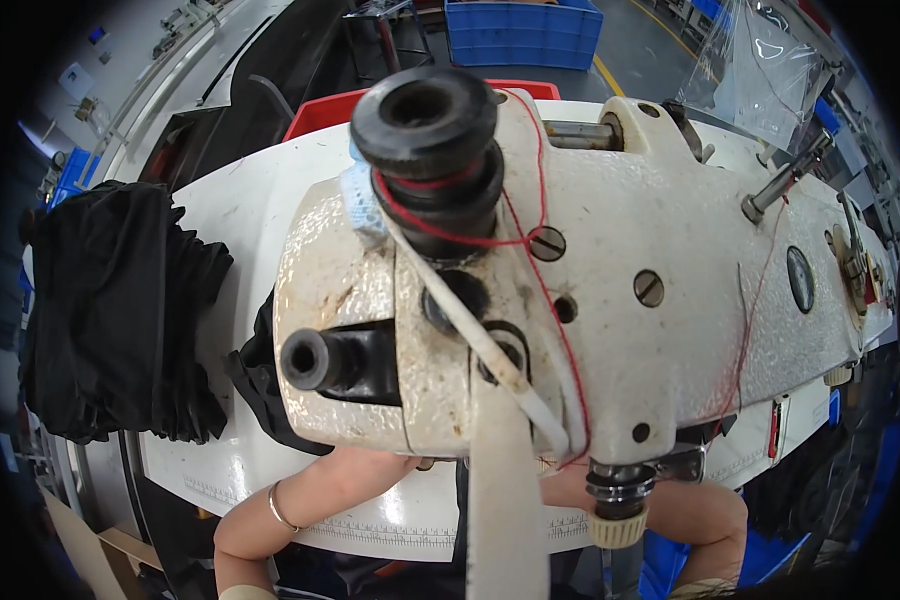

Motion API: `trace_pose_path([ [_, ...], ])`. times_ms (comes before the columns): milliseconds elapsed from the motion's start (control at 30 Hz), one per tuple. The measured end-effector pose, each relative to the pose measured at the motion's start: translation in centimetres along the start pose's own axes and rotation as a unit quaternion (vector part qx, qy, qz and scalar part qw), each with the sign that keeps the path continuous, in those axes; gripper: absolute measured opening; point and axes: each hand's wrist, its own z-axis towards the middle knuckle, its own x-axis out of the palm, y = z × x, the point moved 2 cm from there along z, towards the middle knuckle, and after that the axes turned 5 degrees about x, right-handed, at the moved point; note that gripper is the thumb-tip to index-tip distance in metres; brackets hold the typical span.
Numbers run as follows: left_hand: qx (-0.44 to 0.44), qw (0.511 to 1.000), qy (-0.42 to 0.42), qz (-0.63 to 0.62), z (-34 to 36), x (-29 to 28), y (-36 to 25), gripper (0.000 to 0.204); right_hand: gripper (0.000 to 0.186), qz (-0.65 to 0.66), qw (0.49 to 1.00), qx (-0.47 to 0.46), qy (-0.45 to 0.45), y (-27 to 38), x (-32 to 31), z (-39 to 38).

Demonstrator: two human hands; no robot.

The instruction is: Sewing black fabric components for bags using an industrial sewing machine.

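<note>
A cream-white sewing machine head fills the middle of the view and covers most of both my hands. My left hand reaches in under its left end; a bracelet circles that forearm. From the right comes my right hand, partly behind the machine's pale lever and tension knob. The fingers of both hands are hidden, as is anything in them. Black fabric pokes out beside the machine's left end, close to my left hand. Red thread runs over the machine head.
A thick stack of black fabric pieces lies on the left of the white table. Behind the machine are a red tray and, on the floor, a blue crate. A ruler scale marks the table's front edge.
</note>
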Motion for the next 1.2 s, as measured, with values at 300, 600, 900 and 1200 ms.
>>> trace_pose_path([
  [300,0.057,0.997,-0.036,0.031,0.6,0.1,0.2,0.013,0.050,-0.012,0.999,-0.001,0.033,-0.4,3.5,0.5],
  [600,0.062,0.997,-0.040,0.020,0.7,0.2,0.1,0.015,0.053,-0.451,0.885,-0.099,0.066,-0.2,3.9,0.5],
  [900,0.025,0.999,-0.017,0.016,0.6,-0.8,-0.2,0.017,0.048,-0.476,0.872,-0.109,0.028,1.1,1.2,1.6],
  [1200,-0.078,0.993,0.040,-0.077,2.4,-2.5,-1.6,0.028,0.022,0.010,0.999,-0.032,-0.031,1.1,-1.0,1.1],
])
